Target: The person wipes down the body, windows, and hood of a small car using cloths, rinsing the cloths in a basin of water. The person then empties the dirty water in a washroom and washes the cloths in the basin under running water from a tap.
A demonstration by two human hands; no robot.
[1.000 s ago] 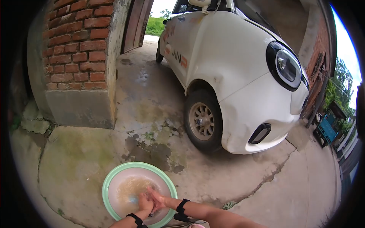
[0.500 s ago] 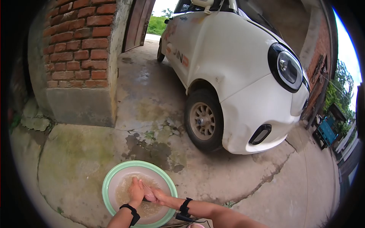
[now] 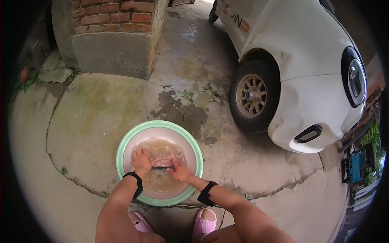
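A pink cloth (image 3: pixel 163 160) with a dark strip along its near edge lies spread in cloudy water inside a round basin (image 3: pixel 125 133) with a pale green rim. My left hand (image 3: pixel 141 161) is at the cloth's left end, fingers spread and partly in the water. At the right end, my right hand (image 3: pixel 181 171) has the cloth between its thumb and fingers; some fingertips are hidden by water and cloth. Black bands circle both wrists.
My feet in pink slippers (image 3: pixel 204 222) are just this side of the basin. A white car (image 3: pixel 308 97) with a dark tire (image 3: pixel 255 96) stands ahead right. A brick pillar (image 3: pixel 115 44) rises ahead left. Cracks run across the concrete ground (image 3: pixel 93 117).
My hands have moved apart, and the bunched pink cloth is now spread between them. The view has tilted down, bringing both slippers into sight.
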